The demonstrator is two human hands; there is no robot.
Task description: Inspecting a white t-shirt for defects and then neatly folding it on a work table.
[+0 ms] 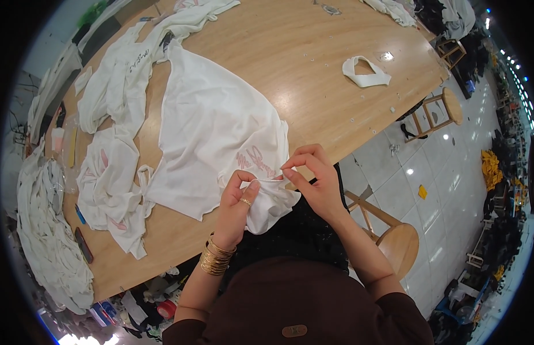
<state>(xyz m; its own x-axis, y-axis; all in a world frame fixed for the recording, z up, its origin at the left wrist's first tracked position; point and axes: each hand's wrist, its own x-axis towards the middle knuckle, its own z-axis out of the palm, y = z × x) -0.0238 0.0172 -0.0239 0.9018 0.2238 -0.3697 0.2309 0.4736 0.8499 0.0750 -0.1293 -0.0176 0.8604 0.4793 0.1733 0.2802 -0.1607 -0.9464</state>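
Note:
A white garment (212,109) with pink lettering is spread over the near part of the table, its near end gathered up and hanging at the front edge. My left hand (235,210), with a ring and gold bangles, is closed on the gathered cloth just below the lettering. To the right, my right hand (316,178) is pinched, thumb and forefinger meeting at the edge of the same cloth. What lies between those fingertips is too small to make out.
More white garments (111,184) lie on the left, beside a large white heap (45,230). A white fabric loop (365,73) and small scraps lie on the wooden table (313,52). Wooden stools (399,247) stand right of the table. A dark phone-like object (83,245) sits near the left edge.

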